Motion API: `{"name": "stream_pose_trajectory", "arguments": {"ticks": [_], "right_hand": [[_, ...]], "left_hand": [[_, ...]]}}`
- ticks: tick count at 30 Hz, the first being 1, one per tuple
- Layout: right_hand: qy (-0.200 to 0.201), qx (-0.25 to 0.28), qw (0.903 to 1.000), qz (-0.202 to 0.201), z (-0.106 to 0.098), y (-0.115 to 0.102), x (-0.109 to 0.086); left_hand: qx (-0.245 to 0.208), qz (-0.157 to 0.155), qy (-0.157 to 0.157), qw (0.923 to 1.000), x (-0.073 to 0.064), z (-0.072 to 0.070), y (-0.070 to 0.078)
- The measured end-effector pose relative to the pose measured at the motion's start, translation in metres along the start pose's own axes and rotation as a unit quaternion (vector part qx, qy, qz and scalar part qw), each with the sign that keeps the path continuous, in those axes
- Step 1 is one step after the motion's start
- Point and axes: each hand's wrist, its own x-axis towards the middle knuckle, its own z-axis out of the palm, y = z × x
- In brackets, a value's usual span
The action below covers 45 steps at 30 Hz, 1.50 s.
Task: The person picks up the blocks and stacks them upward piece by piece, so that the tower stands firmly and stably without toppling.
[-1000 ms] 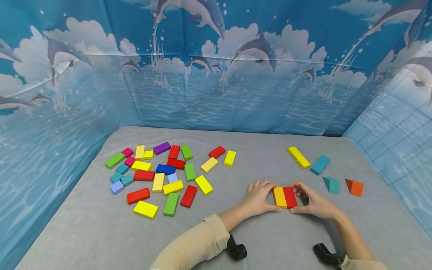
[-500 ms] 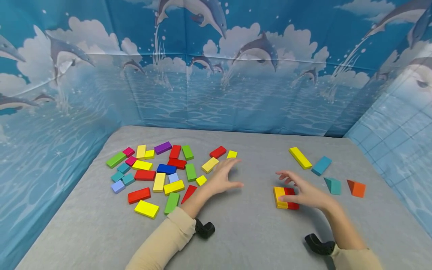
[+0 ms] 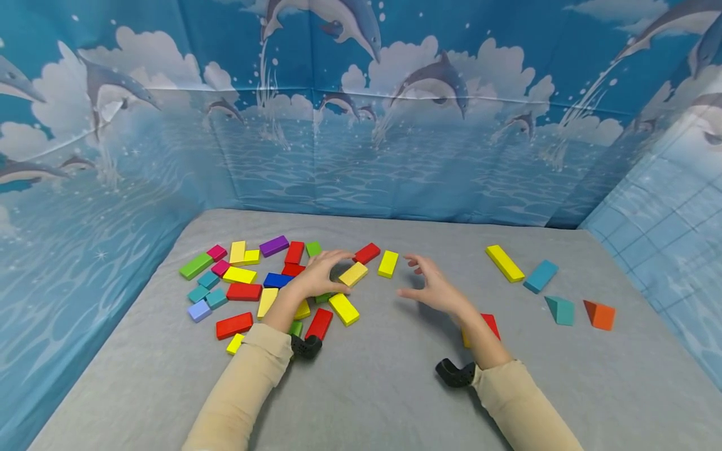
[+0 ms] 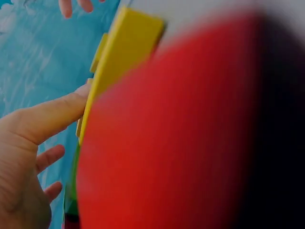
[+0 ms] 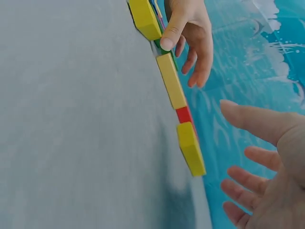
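Note:
In the head view my left hand (image 3: 314, 277) hovers over the right side of the scattered blocks, thumb and fingers apart. Just right of its fingertips lies a pale yellow block (image 3: 353, 274); the right wrist view shows that block (image 5: 172, 80) below the left hand (image 5: 190, 36), with a gap between thumb and fingers. My right hand (image 3: 433, 287) is held with fingers spread, right of a bright yellow block (image 3: 387, 264) and apart from it. Behind my right forearm, a red block (image 3: 491, 325) beside a yellow-orange block (image 3: 465, 339) is partly hidden.
Several coloured blocks crowd the left of the grey cloth, among them a red block (image 3: 244, 292) and a purple block (image 3: 274, 245). To the right lie a long yellow block (image 3: 504, 263), a blue block (image 3: 540, 276), a teal wedge (image 3: 560, 311) and an orange wedge (image 3: 600, 315).
Both hands have let go of the red and yellow-orange pair and moved left. My left hand went to the scattered blocks; my right hand followed toward the bright yellow block.

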Motion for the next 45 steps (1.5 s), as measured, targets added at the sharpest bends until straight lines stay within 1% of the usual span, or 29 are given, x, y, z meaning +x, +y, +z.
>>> {"name": "stream_pose_trajectory", "arguments": {"ticks": [2, 5, 9, 12, 16, 21, 23, 27, 32, 35, 39, 42, 45], "right_hand": [[0.008, 0.006, 0.9999, 0.01, 0.006, -0.001, 0.01], [0.016, 0.011, 0.9994, 0.029, 0.013, 0.0, 0.022], [0.022, 0.011, 0.9978, 0.062, 0.02, 0.004, 0.034], [0.028, 0.012, 0.9958, 0.087, 0.024, 0.01, 0.041], [0.034, 0.014, 0.9946, 0.097, 0.027, 0.016, 0.047], [0.029, -0.007, 0.9959, 0.085, 0.028, 0.019, 0.052], [0.028, -0.015, 0.9961, 0.082, 0.028, 0.02, 0.052], [0.035, -0.014, 0.9957, 0.085, 0.029, 0.02, 0.053], [0.041, -0.015, 0.9952, 0.088, 0.029, 0.019, 0.053], [0.04, -0.021, 0.9954, 0.084, 0.029, 0.018, 0.051], [0.031, -0.029, 0.9963, 0.074, 0.026, 0.013, 0.044], [0.015, -0.039, 0.9974, 0.058, 0.021, 0.009, 0.037], [-0.003, -0.054, 0.9977, 0.041, 0.014, 0.005, 0.027]], "left_hand": [[0.009, 0.006, -0.012, 0.9999, 0.001, -0.002, -0.004], [0.028, 0.004, -0.025, 0.9993, 0.004, -0.002, -0.008], [0.049, 0.0, -0.033, 0.9983, 0.01, 0.0, -0.01], [0.054, 0.0, -0.039, 0.9978, 0.014, 0.002, -0.01], [0.057, -0.011, -0.048, 0.9971, 0.017, 0.004, -0.01], [0.057, -0.02, -0.052, 0.9968, 0.018, 0.007, -0.009], [0.053, -0.02, -0.048, 0.9972, 0.018, 0.008, -0.009], [0.043, -0.019, -0.035, 0.9983, 0.018, 0.01, -0.01], [0.031, -0.014, -0.009, 0.9994, 0.017, 0.012, -0.01], [0.017, -0.012, 0.008, 0.9997, 0.017, 0.012, -0.01], [-0.011, -0.015, 0.031, 0.9994, 0.017, 0.013, -0.009], [-0.028, -0.015, 0.042, 0.9986, 0.017, 0.014, -0.001], [-0.04, -0.012, 0.047, 0.998, 0.017, 0.018, 0.012]]}}
